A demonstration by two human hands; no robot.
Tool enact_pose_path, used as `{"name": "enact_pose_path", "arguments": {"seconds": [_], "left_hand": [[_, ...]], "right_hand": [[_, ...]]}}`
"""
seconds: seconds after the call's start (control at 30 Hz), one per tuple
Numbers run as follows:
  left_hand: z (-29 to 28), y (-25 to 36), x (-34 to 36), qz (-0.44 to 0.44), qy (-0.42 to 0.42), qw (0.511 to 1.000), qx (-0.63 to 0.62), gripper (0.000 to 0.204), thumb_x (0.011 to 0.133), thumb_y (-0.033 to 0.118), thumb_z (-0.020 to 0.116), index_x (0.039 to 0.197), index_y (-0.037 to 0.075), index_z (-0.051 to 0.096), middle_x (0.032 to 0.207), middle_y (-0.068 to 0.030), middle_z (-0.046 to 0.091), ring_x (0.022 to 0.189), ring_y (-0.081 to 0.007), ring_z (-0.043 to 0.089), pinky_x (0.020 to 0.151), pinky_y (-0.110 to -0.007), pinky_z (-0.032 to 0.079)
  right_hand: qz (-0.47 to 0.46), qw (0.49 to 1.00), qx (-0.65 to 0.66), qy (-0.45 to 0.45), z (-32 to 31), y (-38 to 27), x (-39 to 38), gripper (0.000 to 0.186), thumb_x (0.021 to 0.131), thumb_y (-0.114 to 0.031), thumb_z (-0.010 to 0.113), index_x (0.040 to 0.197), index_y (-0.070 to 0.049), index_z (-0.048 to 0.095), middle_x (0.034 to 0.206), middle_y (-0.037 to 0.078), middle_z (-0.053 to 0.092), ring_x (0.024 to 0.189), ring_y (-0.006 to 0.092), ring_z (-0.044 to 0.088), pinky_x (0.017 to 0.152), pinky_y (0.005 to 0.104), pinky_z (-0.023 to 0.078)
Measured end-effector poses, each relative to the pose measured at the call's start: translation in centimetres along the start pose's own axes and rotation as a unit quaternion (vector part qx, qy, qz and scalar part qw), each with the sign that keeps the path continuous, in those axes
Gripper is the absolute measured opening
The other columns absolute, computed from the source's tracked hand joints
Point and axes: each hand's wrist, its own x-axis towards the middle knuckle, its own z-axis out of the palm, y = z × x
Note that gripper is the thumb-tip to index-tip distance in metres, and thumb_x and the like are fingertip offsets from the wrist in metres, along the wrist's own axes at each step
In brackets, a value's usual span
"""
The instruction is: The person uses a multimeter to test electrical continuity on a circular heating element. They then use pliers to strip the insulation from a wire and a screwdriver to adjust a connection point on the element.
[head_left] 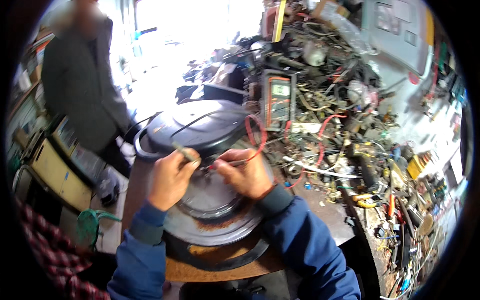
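My left hand (172,177) is closed on a multimeter test probe (183,151); a dark lead arcs near its upper end. Between the fingers of my right hand (248,175) is a second test probe (236,162), with a red lead (262,131) looping up from it. Both hands are close together over the middle of a round grey metal part (212,232) with a rusty patch. Small fittings at its centre are partly hidden by my fingers. Behind it stands a dark rounded appliance body (197,122). A multimeter (279,100) with a lit display leans upright beyond my right hand.
The worn brown table (185,272) carries a dark ring (215,262) under the metal part. Tangled wires and tools (370,170) crowd the right side. A person (82,80) stands at the far left. A green stool (89,225) is on the floor at left.
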Motion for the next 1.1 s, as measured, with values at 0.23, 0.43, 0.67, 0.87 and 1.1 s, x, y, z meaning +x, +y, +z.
{"name": "enact_pose_path", "arguments": {"seconds": [0.23,0.43,0.67,0.87,1.1], "left_hand": [[-0.2,1.0,0.0,-0.014,-0.012,1.000,-0.024,0.013,0.099,0.006,0.072,0.110,-0.002,0.070,0.093,-0.0098,0.076,0.087,-0.0095,0.071,0.080,-0.030,0.057],[-0.5,1.6,0.0,-0.039,-0.034,0.999,-0.008,0.013,0.102,0.006,0.071,0.112,-0.002,0.070,0.101,-0.0087,0.078,0.095,-0.0120,0.072,0.087,-0.030,0.058],[-0.3,1.2,0.0,-0.017,-0.019,1.000,0.001,0.014,0.101,0.008,0.071,0.112,-0.002,0.070,0.098,-0.0100,0.079,0.092,-0.0127,0.073,0.084,-0.031,0.059],[-0.1,1.4,0.0,0.004,0.001,1.000,0.006,0.014,0.098,0.005,0.074,0.110,-0.002,0.072,0.090,-0.0142,0.078,0.083,-0.0137,0.075,0.077,-0.031,0.059],[0.0,1.2,0.1,-0.002,-0.003,1.000,0.013,0.014,0.098,0.005,0.074,0.110,-0.002,0.072,0.090,-0.0141,0.078,0.082,-0.0135,0.074,0.076,-0.031,0.058]], "right_hand": [[0.066,0.997,0.024,-0.021,-0.2,-0.9,-0.1,0.019,0.100,-0.012,0.072,0.103,0.007,0.076,0.078,0.004,0.072,0.065,0.0093,0.066,0.059,0.0267,0.053],[0.066,0.998,0.013,-0.012,-0.1,-1.2,0.0,0.022,0.099,-0.014,0.072,0.101,0.008,0.077,0.075,0.005,0.072,0.064,0.0103,0.068,0.059,0.0261,0.054],[0.076,0.997,0.023,-0.003,0.0,-1.0,0.0,0.023,0.099,-0.014,0.072,0.101,0.008,0.076,0.075,0.006,0.072,0.064,0.0113,0.069,0.059,0.0258,0.054],[0.079,0.996,0.034,0.000,0.1,-0.8,-0.1,0.024,0.100,-0.016,0.073,0.103,0.008,0.076,0.076,0.006,0.073,0.064,0.0115,0.070,0.060,0.0256,0.055],[0.091,0.996,0.026,-0.002,-0.1,-0.8,0.0,0.025,0.100,-0.017,0.074,0.102,0.007,0.077,0.077,0.006,0.073,0.064,0.0111,0.070,0.059,0.0254,0.054]]}}
